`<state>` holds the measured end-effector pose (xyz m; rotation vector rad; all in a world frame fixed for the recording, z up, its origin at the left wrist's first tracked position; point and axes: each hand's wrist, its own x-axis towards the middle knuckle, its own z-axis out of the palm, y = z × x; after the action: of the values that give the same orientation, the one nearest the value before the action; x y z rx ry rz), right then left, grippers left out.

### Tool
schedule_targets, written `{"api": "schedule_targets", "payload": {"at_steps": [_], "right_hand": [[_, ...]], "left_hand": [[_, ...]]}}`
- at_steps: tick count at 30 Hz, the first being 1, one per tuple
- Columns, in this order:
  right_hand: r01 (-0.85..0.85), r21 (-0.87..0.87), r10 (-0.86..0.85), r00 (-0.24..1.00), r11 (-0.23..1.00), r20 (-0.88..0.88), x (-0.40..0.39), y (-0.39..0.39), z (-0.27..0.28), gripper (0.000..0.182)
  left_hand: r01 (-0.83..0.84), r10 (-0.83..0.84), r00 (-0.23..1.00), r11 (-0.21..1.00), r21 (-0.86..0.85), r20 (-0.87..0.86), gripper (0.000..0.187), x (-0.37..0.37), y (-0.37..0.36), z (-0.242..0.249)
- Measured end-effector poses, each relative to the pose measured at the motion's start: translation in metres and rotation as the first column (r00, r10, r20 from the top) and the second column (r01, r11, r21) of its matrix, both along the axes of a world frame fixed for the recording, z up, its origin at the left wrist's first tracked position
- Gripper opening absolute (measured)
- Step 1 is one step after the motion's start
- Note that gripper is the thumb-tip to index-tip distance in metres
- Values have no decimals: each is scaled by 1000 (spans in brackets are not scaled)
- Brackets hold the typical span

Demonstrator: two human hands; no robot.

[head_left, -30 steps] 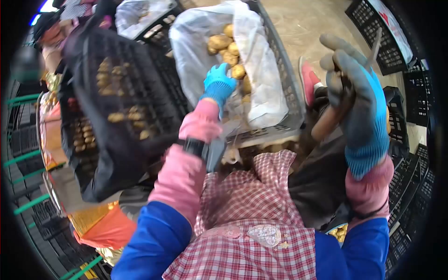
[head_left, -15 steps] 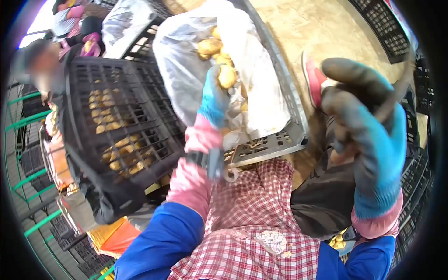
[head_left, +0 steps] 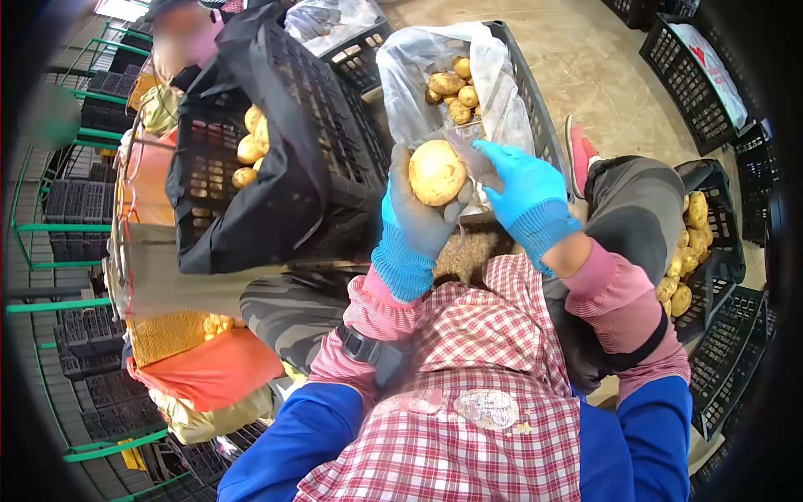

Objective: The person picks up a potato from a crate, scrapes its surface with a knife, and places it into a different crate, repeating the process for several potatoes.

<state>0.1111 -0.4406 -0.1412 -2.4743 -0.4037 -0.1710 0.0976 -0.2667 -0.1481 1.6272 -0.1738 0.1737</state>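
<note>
My left hand (head_left: 418, 205), in a blue and grey glove, is closed around a round yellow potato (head_left: 437, 172) above the near end of a crate. My right hand (head_left: 527, 194), gloved the same way, is just right of the potato, its fingers pointing left and apart; its fingertips are blurred against translucent plastic. Beyond both hands, several potatoes (head_left: 459, 89) lie in the crate (head_left: 535, 96), which is lined with white plastic (head_left: 407, 75).
A tilted black crate (head_left: 322, 117) with a dark liner and potatoes (head_left: 251, 149) stands at the left. Another crate of potatoes (head_left: 691, 243) is by my right knee. More crates (head_left: 682, 79) stand at the upper right. A person (head_left: 188, 38) is at the upper left.
My left hand has come back from inside the lined crate with a potato. My right hand has moved left from the right side, its curled fingers now extended. The view has shifted.
</note>
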Motion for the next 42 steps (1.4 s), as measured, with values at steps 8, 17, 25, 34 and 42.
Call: {"api": "schedule_targets", "payload": {"at_steps": [8,17,25,34,42], "right_hand": [[-36,-14,37,998,999,52,-39,28,-7,50],[-52,-100,60,995,994,78,-32,29,-9,51],[12,-113,-14,1000,994,-14,-25,34,-7,50],[74,28,-69,986,997,-152,0,17,-13,43],[66,930,355,913,361,-203,-22,50,-16,47]], "left_hand": [[-111,98,992,981,159,83,29,-26,6,25],[-186,144,974,951,-249,-177,46,-27,7,20],[-268,268,963,963,32,17,34,-24,7,0],[-133,84,986,919,-371,-148,43,-29,6,18],[-304,290,948,947,-101,-129,41,-36,-10,34]]}}
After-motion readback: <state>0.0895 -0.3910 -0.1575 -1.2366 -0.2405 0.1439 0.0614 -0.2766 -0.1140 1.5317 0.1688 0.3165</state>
